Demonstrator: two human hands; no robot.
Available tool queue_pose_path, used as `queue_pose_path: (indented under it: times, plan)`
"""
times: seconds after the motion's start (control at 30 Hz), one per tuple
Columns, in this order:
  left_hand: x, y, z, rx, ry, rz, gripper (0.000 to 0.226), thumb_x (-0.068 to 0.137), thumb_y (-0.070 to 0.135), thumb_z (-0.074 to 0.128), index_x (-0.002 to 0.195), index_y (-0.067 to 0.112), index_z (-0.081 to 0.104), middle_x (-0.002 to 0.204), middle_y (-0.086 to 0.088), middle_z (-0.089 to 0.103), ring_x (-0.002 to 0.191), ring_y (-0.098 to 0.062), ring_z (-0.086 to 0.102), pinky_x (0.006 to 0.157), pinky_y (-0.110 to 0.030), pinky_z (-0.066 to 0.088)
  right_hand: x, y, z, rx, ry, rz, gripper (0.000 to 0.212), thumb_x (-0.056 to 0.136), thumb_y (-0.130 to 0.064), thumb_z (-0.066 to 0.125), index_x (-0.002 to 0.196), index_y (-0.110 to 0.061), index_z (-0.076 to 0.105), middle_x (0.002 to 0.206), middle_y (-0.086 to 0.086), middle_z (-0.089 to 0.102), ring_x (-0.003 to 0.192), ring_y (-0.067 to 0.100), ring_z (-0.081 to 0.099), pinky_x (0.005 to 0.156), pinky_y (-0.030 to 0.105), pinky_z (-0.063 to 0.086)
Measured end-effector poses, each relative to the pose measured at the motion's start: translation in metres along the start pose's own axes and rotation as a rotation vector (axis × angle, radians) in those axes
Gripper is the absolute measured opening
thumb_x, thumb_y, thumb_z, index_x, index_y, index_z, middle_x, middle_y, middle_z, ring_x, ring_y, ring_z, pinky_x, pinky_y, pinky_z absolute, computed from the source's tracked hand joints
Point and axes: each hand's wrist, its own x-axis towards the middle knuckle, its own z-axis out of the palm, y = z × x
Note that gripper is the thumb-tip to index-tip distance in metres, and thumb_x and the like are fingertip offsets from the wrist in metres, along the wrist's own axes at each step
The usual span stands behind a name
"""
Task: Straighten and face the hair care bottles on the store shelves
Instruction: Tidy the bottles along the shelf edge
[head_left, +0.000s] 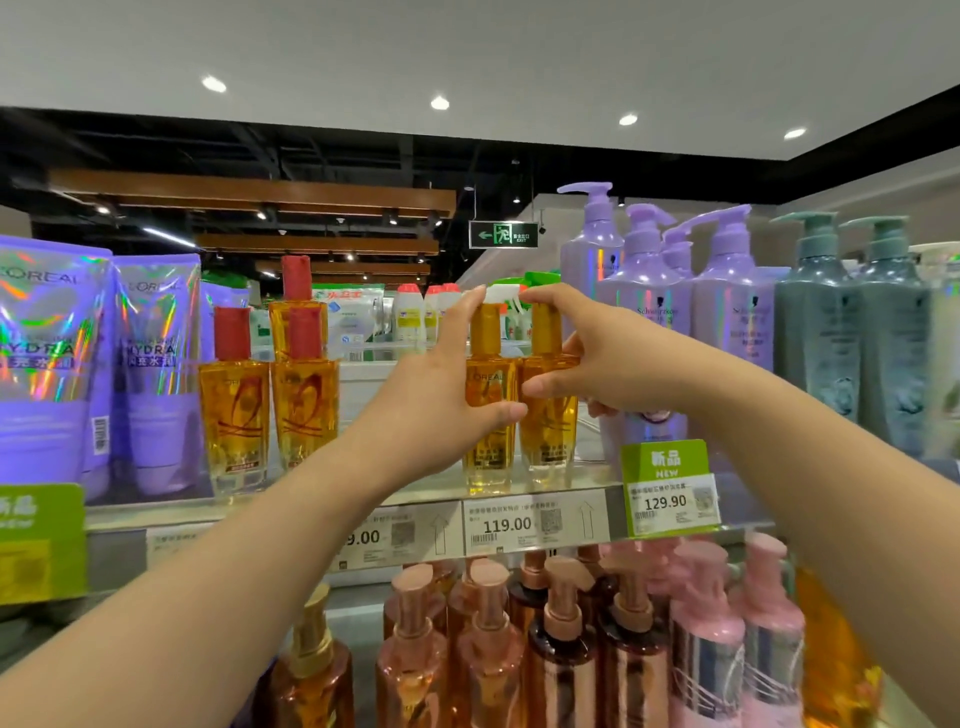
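Note:
Two gold-capped amber hair oil bottles stand side by side at the front of the top shelf (291, 512). My left hand (441, 374) grips the left one (491, 447), thumb across its front and fingers up by the cap. My right hand (587, 358) grips the right one (549, 436), thumb on its front and index finger over the cap. Both bottles are upright and touch each other. To the left stand three red-capped amber oil bottles (236, 410), with an open gap between them and the held pair.
Purple holographic pouches (47, 364) fill the shelf's left end. Lilac pump bottles (649, 312) and grey-green pump bottles (831, 332) stand on the right. Price tags (511, 525) line the shelf edge. Pink and brown pump bottles (566, 649) crowd the lower shelf.

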Motion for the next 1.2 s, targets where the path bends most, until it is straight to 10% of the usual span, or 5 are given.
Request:
queue_pose_path:
  times: [0.33,0.43,0.6,0.8,1.2]
  plan:
    - [-0.009,-0.008,0.002,0.005,0.016,-0.081,0.119,0.074,0.057,0.074,0.146,0.049,-0.021,0.106,0.004,0.068,0.087,-0.010,0.065,0.079,-0.033,0.057,-0.013,0.005,0.000,-0.139,0.102,-0.040,0.095,0.085,-0.049,0.071,0.150,-0.057,0.003,0.136,0.002,0.057,0.066,0.016,0.072,0.068,0.032,0.059]
    - [-0.014,-0.009,0.002,0.028,0.032,-0.108,0.118,0.074,0.059,0.072,0.149,0.045,-0.017,0.105,0.003,0.065,0.085,-0.006,0.062,0.079,-0.030,0.056,-0.014,0.004,0.002,-0.228,0.308,-0.097,0.085,0.084,-0.053,0.069,0.152,-0.048,0.018,0.133,0.005,0.055,0.104,0.024,0.060,0.080,0.033,0.043]
    - [-0.032,-0.012,-0.007,0.025,0.059,-0.133,0.115,0.069,0.065,0.071,0.152,0.041,-0.004,0.094,0.013,0.062,0.086,-0.006,0.064,0.083,-0.032,0.056,-0.022,-0.018,0.015,-0.019,0.566,-0.286,0.044,0.088,-0.043,0.069,0.130,-0.035,0.057,0.111,-0.005,0.063,0.074,0.012,0.049,0.076,0.031,0.041]
    - [-0.058,-0.047,-0.069,0.326,0.409,-0.116,0.045,0.082,0.047,0.072,0.119,0.023,0.064,0.091,0.006,0.064,0.082,-0.013,0.060,0.083,-0.033,0.050,-0.020,-0.063,0.047,0.195,0.357,-0.385,0.025,0.087,-0.042,0.066,0.110,-0.033,0.065,0.083,-0.015,0.063,0.060,0.002,0.056,0.068,0.032,0.050]
    - [-0.049,-0.126,-0.128,0.288,0.233,-0.351,0.074,0.082,0.057,0.067,0.142,0.021,0.043,0.114,0.000,0.068,0.113,-0.024,0.060,0.094,-0.032,0.043,0.058,-0.125,0.116,0.185,0.121,-0.070,0.081,0.085,-0.060,0.066,0.151,-0.027,0.031,0.125,0.003,0.062,0.082,0.018,0.070,0.077,0.041,0.060]
